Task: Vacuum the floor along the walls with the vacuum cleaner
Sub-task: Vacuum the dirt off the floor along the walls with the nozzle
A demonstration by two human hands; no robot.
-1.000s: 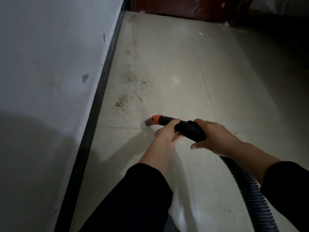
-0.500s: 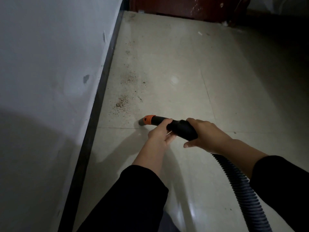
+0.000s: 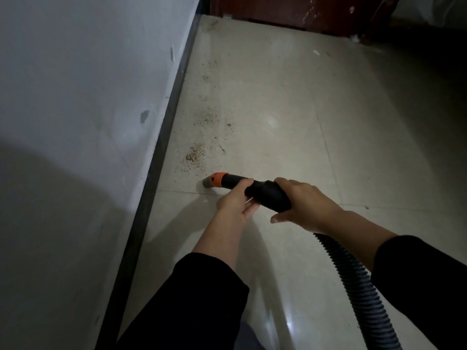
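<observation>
A black vacuum nozzle [image 3: 262,189] with an orange collar [image 3: 216,179] lies low over the pale tiled floor [image 3: 290,102], its grey tip [image 3: 207,183] pointing left toward the wall. My left hand [image 3: 235,200] grips the tube just behind the collar. My right hand [image 3: 303,205] is closed around the thicker rear part where the ribbed black hose [image 3: 353,281] begins. Brown crumbs [image 3: 194,155] lie in a patch just beyond the tip, and a thinner scatter of dirt [image 3: 209,117] runs further along the wall.
A grey-white wall [image 3: 75,109] with a dark skirting board [image 3: 161,152] runs along the left. A dark red wooden door or cabinet base [image 3: 290,13] closes off the far end. The right side of the floor is in shadow.
The nozzle and both hands have shifted left toward the skirting board, bringing the tip closer to the nearest crumb patch. Both grips are unchanged.
</observation>
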